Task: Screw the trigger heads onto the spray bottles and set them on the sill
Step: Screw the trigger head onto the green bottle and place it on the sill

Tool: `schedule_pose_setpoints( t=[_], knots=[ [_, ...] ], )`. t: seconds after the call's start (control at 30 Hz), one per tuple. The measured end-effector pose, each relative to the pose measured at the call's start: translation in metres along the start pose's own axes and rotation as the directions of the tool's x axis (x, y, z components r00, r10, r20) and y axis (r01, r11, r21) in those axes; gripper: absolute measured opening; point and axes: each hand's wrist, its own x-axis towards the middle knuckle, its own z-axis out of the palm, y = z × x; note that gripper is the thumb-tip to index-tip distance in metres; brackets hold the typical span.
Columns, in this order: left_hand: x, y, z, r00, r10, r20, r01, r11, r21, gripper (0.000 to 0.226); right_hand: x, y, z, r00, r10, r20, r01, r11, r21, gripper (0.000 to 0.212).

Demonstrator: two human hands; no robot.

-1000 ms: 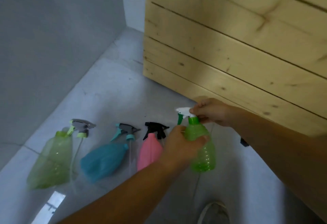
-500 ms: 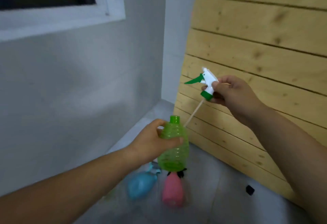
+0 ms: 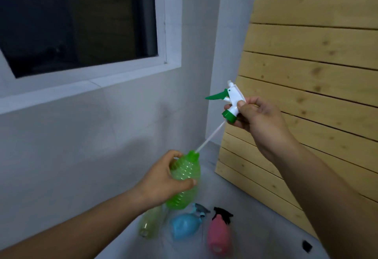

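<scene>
My left hand grips a green ribbed spray bottle, tilted with its open neck up and to the right. My right hand holds a white trigger head with a green lever and green collar, raised above and right of the bottle. The head's thin clear dip tube slants down, and its tip is at the bottle's neck. The white window sill runs along the wall at upper left, with nothing on it.
On the grey floor below lie a pale green bottle, a blue bottle and a pink bottle with a black trigger head. A wooden plank panel leans at right. A small black piece lies beside it.
Both hands lifted the green bottle off the floor. The trigger head came off the neck and rose up and right; its tube tip now reaches back to the neck. The view tilted up to the window.
</scene>
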Motion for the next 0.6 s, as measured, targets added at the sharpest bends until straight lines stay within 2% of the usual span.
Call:
schedule_pose_setpoints(
  t=[0.1, 0.23, 0.4, 0.53, 0.6],
  knots=[
    [-0.003, 0.000, -0.004, 0.999, 0.045, 0.026, -0.044, 0.998, -0.040, 0.053, -0.006, 0.018, 0.012, 0.997, 0.071, 0.026, -0.070, 0.997, -0.032, 0.004],
    [0.002, 0.004, -0.004, 0.999, 0.039, 0.015, -0.037, 0.994, -0.106, 0.049, -0.016, 0.045, 0.027, 0.975, 0.162, 0.151, -0.150, 0.985, -0.087, 0.008],
    [0.006, 0.004, 0.000, 0.999, 0.031, 0.021, -0.026, 0.980, -0.198, 0.041, -0.015, 0.065, 0.031, 0.955, 0.166, 0.248, -0.117, 0.973, -0.200, 0.013],
    [0.010, 0.004, -0.003, 0.998, 0.031, 0.059, -0.016, 0.972, -0.234, 0.036, -0.010, 0.071, 0.026, 0.922, 0.175, 0.345, -0.063, 0.947, -0.315, 0.037],
    [0.012, 0.002, -0.003, 0.998, 0.023, 0.060, -0.008, 0.973, -0.232, 0.033, -0.006, 0.076, 0.024, 0.893, 0.203, 0.402, -0.072, 0.945, -0.318, 0.041]
  ],
)
